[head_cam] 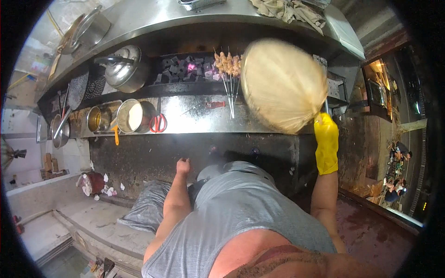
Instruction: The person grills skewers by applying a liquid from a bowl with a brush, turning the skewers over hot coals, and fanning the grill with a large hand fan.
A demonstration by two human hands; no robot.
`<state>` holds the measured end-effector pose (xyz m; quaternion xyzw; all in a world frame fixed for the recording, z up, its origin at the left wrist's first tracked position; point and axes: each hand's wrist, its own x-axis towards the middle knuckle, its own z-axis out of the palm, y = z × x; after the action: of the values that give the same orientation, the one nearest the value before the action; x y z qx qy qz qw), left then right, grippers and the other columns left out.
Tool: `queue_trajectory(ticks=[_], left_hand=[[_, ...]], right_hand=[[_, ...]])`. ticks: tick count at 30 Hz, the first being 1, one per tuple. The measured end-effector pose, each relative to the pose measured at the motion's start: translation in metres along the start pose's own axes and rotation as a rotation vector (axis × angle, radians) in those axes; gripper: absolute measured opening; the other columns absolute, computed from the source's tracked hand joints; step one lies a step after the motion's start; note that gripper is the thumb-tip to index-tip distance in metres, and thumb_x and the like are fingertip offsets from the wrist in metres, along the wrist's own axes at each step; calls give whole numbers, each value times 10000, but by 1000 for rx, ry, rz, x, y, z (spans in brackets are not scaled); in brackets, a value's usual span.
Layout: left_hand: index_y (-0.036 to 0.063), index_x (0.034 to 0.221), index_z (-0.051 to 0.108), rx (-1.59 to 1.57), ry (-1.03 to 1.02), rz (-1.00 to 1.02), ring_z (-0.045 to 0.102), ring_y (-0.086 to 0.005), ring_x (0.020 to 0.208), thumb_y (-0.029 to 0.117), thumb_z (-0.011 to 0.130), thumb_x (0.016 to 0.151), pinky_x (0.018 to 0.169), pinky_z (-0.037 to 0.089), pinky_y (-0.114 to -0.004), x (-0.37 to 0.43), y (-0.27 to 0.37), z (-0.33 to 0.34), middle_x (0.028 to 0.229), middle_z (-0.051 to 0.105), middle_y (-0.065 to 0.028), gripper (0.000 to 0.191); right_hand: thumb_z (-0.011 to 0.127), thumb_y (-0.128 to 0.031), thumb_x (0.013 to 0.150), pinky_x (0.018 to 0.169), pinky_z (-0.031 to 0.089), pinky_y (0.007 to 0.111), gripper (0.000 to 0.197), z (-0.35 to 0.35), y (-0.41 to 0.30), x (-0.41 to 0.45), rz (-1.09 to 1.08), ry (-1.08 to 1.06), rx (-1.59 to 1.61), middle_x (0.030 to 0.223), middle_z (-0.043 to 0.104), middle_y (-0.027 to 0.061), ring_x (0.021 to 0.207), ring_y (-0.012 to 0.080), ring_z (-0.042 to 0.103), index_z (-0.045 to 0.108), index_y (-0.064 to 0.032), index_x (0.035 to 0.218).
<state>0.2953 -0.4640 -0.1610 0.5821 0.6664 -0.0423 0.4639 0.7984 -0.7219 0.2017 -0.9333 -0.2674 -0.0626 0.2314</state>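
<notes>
My right hand, in a yellow rubber glove, grips a large round palm-leaf hand fan at its narrow end. The fan is blurred and covers the right part of the charcoal grill. Just left of it, skewers of meat pieces lie across the grill, their bare metal ends pointing towards me. Charcoal fills the trough, with one lump glowing pinkish. My left hand hangs low at my side, bare, with its fingers curled and nothing visible in it.
On the steel ledge are red-handled scissors, a red-handled tool, a pot of pale contents and an orange-handled brush. A lidded pot stands left of the coals. A cloth lies on the upper shelf. People are outside, right.
</notes>
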Motion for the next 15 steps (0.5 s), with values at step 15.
queue_trajectory(ticks=[15], left_hand=[[-34,975,631,-86,-6,-65,645,-306,888,289,622,830,795,487,-362,-14,12,-10,923,668,-193,354]], right_hand=[[460,-228,939,647,485,366,242,13,35,-1,348,224,455,817,654,151,734,283,614,627,-59,982]])
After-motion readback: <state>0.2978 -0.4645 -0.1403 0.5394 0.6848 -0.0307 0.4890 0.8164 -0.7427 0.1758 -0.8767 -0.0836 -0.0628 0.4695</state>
